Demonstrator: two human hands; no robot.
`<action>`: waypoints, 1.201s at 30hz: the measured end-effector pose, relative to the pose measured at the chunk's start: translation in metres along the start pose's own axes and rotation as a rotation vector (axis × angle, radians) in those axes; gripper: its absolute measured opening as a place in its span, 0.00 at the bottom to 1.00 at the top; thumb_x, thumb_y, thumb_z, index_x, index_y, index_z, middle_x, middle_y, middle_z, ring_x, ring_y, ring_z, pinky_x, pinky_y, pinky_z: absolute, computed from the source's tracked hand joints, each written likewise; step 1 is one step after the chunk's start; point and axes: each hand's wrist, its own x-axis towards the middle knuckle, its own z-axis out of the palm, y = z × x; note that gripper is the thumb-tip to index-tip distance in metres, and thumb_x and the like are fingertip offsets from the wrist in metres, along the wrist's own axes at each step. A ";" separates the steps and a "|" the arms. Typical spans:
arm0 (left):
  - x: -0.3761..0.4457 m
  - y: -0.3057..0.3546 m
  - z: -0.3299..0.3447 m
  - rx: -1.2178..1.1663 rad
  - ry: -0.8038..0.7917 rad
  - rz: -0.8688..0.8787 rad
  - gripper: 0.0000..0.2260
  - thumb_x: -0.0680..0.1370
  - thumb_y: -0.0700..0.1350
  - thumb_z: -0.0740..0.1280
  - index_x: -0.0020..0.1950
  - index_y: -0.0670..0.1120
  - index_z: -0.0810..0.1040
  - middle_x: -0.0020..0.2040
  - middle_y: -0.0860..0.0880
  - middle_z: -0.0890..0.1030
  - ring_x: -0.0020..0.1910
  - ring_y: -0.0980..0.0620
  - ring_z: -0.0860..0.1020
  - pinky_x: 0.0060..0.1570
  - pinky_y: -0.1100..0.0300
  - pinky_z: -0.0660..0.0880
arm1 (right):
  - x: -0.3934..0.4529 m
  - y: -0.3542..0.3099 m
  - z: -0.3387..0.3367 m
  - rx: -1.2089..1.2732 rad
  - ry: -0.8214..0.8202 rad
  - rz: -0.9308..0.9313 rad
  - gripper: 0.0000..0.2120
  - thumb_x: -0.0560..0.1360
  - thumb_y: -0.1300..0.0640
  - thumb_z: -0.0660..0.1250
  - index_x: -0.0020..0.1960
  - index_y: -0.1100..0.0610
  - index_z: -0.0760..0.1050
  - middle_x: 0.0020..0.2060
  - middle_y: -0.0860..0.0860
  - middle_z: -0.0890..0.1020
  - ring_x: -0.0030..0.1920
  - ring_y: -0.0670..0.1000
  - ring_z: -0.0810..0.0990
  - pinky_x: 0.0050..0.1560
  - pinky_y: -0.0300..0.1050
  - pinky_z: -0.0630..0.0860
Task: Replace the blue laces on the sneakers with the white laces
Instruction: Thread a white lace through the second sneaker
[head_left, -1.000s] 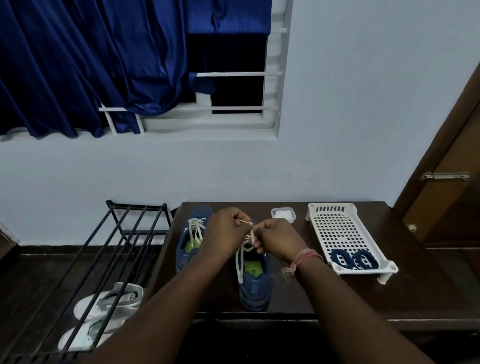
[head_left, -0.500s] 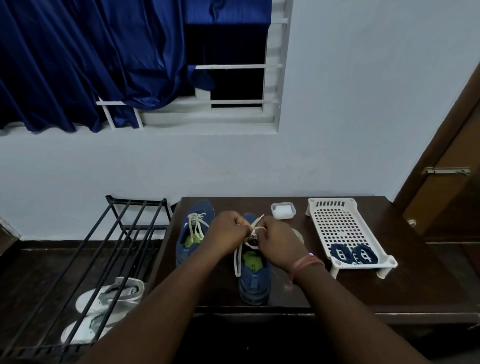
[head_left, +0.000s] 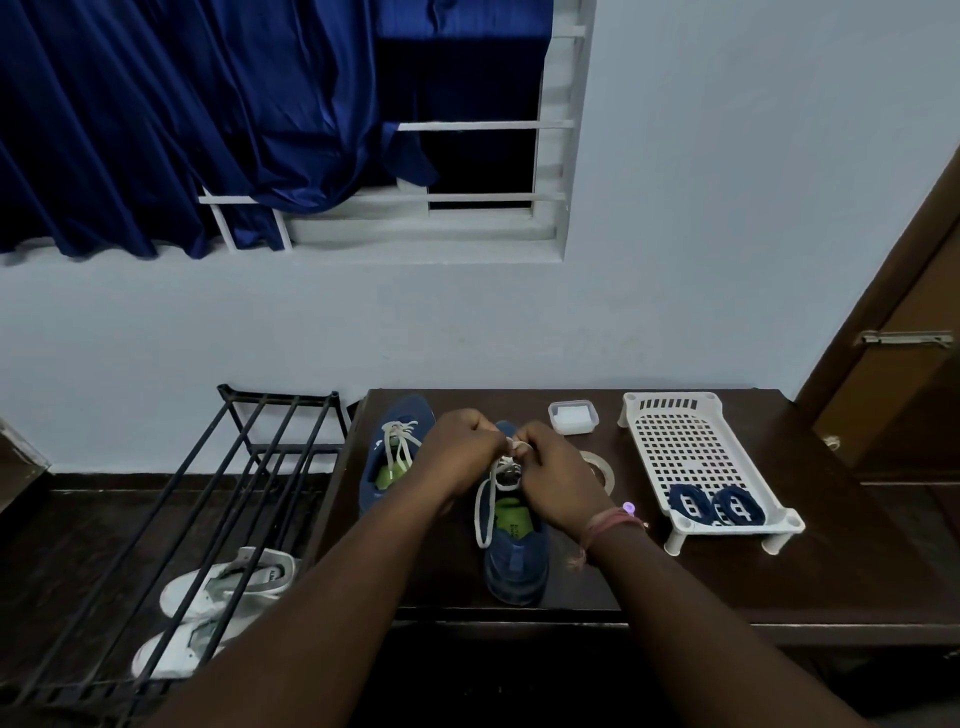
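Two blue sneakers stand on the dark table (head_left: 675, 587). The left sneaker (head_left: 397, 452) carries a tied white lace. Over the right sneaker (head_left: 514, 561), my left hand (head_left: 462, 452) and my right hand (head_left: 558, 480) meet above the tongue, each pinching the white lace (head_left: 511, 447). A loop of that lace hangs down the shoe's left side. Two coiled blue laces (head_left: 717, 504) lie at the near end of the white perforated tray (head_left: 685, 441).
A small clear box (head_left: 573, 415) sits at the back of the table, and a tape roll (head_left: 602, 467) lies behind my right hand. A black metal rack (head_left: 208, 493) stands left, with white sneakers (head_left: 223, 582) below it. A brown door (head_left: 909, 364) is at right.
The hands have drawn closer together over the right sneaker, working the white lace. The long lace end that hung between them now forms a loop on the left.
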 end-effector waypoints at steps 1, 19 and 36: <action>0.000 -0.001 0.000 0.011 0.004 0.027 0.07 0.69 0.46 0.70 0.41 0.43 0.79 0.33 0.48 0.81 0.31 0.50 0.76 0.35 0.55 0.71 | 0.000 0.002 0.001 0.005 0.004 0.012 0.12 0.76 0.65 0.58 0.41 0.50 0.72 0.37 0.46 0.78 0.40 0.47 0.76 0.39 0.43 0.71; 0.015 -0.014 0.003 -0.369 -0.079 -0.442 0.07 0.78 0.44 0.69 0.54 0.45 0.83 0.48 0.48 0.86 0.50 0.50 0.82 0.45 0.54 0.69 | -0.003 0.013 0.009 -0.165 0.144 -0.235 0.04 0.75 0.57 0.67 0.47 0.50 0.74 0.41 0.42 0.78 0.44 0.38 0.75 0.39 0.27 0.66; 0.031 -0.018 -0.033 -1.633 0.035 -0.381 0.12 0.81 0.33 0.51 0.44 0.45 0.69 0.35 0.43 0.81 0.36 0.45 0.83 0.48 0.51 0.82 | 0.047 0.010 -0.039 1.090 0.250 0.432 0.11 0.77 0.59 0.56 0.36 0.56 0.65 0.27 0.54 0.66 0.23 0.51 0.62 0.30 0.45 0.63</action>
